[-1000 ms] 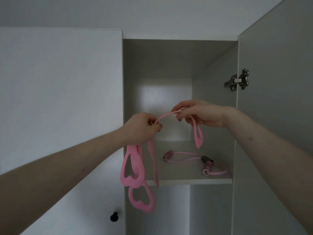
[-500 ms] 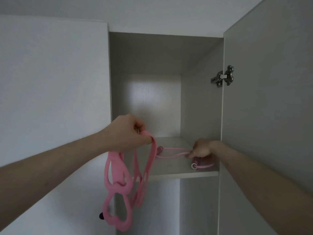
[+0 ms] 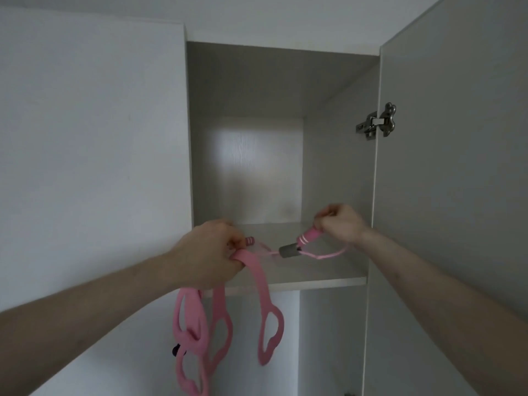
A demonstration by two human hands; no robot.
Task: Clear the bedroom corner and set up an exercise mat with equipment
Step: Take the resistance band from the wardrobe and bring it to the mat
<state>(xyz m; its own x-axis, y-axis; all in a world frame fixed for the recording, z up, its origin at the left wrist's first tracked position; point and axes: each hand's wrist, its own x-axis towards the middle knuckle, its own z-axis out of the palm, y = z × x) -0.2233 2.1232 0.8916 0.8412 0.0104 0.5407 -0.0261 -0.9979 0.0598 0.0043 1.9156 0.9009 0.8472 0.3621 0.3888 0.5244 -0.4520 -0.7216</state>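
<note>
right hand (image 3: 338,224) has lifted the pink handle (image 3: 309,236) off the shelf (image 3: 314,274) beside the open door (image 3: 445,195)

I have one view only, from the head camera, wide-angle. It faces forward and slightly upward into an open cupboard (image 3: 245,167), near enough that both forearms reach its shelf (image 3: 314,277). The open door (image 3: 457,167) fills the right side.
</note>
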